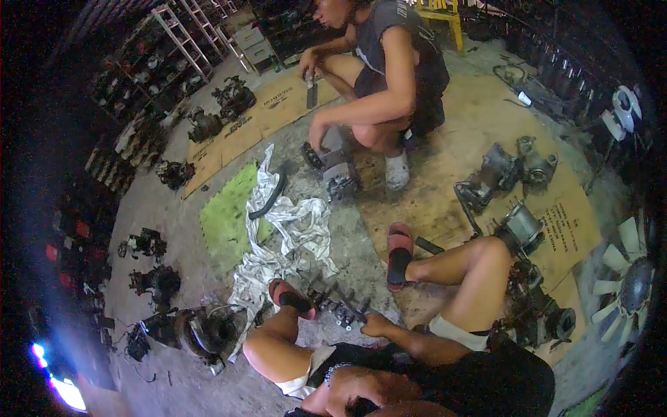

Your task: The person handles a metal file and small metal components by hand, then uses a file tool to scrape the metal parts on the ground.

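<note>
My right hand (379,324) is closed round the near end of a dark, bar-shaped tool (352,306). The tool lies against a dark metal engine part (337,313) with several round bright spots, on the floor between my feet. In my lap is my left hand (358,387), bent down below a beaded bracelet (335,372). Its fingers are blurred and partly hidden, so what they hold cannot be told. Crumpled white cloth (278,257) spreads beyond my left foot, with a curved black hose (269,198) on it.
Across from me a person (396,76) squats, one hand on a metal housing (339,174), the other holding a flat dark tool (312,94). Engine parts (521,226) stand on cardboard (472,104) at right; others (156,285) lie left. A fan (633,285) rests at far right.
</note>
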Demonstrator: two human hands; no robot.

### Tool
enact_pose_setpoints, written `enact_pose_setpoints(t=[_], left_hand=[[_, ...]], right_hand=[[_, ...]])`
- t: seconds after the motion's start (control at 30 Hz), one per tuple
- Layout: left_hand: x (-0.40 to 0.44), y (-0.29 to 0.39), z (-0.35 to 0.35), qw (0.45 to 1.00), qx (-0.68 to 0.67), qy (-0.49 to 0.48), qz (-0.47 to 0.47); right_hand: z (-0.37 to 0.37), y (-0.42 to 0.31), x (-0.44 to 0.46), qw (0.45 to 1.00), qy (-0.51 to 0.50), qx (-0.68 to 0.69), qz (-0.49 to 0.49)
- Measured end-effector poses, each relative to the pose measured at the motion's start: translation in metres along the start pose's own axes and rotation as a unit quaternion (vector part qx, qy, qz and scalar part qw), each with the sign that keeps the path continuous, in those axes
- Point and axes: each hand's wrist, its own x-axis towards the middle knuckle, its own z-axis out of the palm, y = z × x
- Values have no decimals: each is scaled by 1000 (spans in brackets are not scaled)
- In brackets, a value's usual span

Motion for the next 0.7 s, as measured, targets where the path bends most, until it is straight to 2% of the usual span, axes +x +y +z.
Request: enact_pose_setpoints(t=[0.1, 0.2, 0.3, 0.43, 0.47, 0.53, 0.6, 0.7], left_hand=[[-3, 2, 1, 999, 36, 8, 4], [-2, 4, 0, 997, 75, 19, 14], [-2, 6, 1, 993, 114, 26, 25], [4, 19, -3, 972, 215, 60, 69], [11, 26, -2, 957, 264, 93, 79], [22, 41, 2, 914, 360, 162, 90], [24, 47, 2, 886, 399, 222, 82], [16, 54, 16, 868, 399, 287, 70]], right_hand=[[9, 12, 9, 1000, -19, 17, 5], [16, 16, 11, 998, 11, 54, -38], [7, 5, 0, 999, 30, 36, 13], [-6, 0, -2, 998, -19, 65, -18], [6, 11, 8, 998, -17, 52, -39], [11, 2, -1, 994, 99, 35, 18], [-45, -32, -38, 994, -77, 58, 51], [-72, -44, -69, 999, 6, 48, 2]])
